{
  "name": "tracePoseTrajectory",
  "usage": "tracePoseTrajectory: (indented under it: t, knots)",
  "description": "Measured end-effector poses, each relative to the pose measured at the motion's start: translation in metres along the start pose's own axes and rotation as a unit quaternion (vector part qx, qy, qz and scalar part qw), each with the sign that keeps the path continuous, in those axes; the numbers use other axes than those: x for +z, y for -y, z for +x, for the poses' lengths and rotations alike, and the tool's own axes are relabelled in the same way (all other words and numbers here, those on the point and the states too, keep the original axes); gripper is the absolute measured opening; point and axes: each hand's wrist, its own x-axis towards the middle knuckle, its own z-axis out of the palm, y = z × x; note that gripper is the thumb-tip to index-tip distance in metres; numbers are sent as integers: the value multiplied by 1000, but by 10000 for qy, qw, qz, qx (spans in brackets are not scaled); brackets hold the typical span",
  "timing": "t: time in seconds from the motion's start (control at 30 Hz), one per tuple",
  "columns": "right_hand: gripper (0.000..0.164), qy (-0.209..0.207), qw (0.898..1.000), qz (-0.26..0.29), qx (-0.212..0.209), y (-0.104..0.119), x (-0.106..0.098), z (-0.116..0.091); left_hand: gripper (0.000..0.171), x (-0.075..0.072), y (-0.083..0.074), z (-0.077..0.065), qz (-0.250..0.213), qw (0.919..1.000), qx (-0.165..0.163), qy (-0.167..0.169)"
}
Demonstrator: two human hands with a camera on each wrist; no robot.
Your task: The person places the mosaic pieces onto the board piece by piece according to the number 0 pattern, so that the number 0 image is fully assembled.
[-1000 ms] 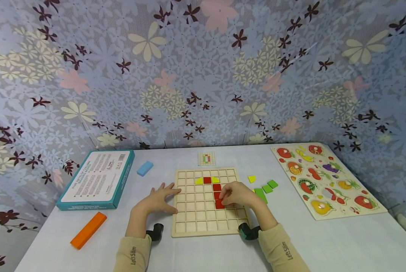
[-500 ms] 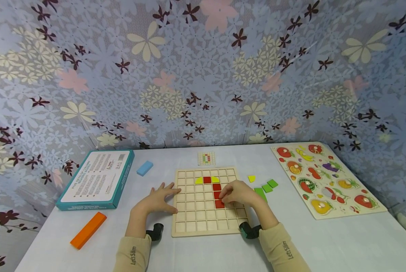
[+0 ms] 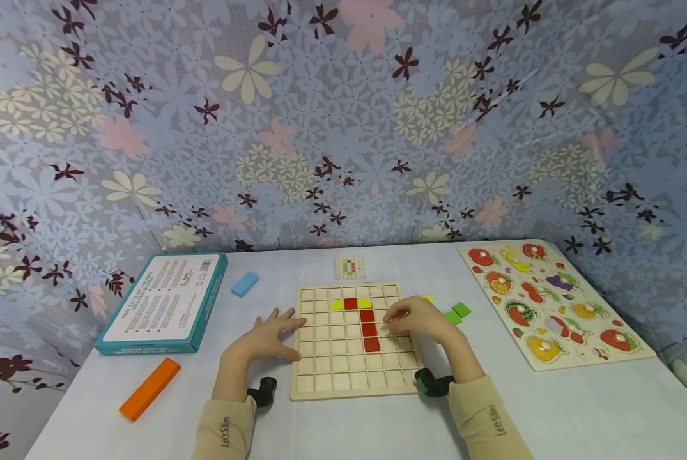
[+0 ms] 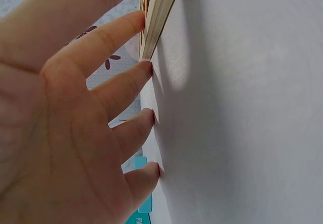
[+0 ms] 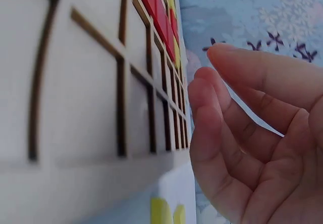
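A pale wooden grid board (image 3: 323,367) lies on the table. Red square tiles (image 3: 372,344) form a short column in it, below another red tile (image 3: 350,304) flanked by two yellow curved-edge pieces (image 3: 337,305). My left hand (image 3: 265,337) has its fingers spread, thumb and index finger touching the board's left edge; in the left wrist view its other fingertips (image 4: 146,117) rest on the cloth. Over the right side of the board is my right hand (image 3: 420,318), fingers loosely bent. Nothing shows between its fingers (image 5: 207,98) in the right wrist view.
Green tiles (image 3: 461,310) lie right of the board, partly behind my right hand. A small pattern card (image 3: 349,268) is beyond it. A teal box (image 3: 159,303), blue block (image 3: 245,284) and orange bar (image 3: 150,390) lie left; a fruit puzzle board (image 3: 556,306) lies right.
My right hand has let go of the lowest red tile and moved right and slightly away from me, now covering some green and yellow pieces. The left hand stays put.
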Motion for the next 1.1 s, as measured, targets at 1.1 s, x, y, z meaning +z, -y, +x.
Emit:
tracePoseTrajectory:
  t: [1.1]
  knots:
    - [29, -210, 9958, -156, 874, -34, -31, -8, 73, 1, 3, 3, 27, 10000, -23, 40]
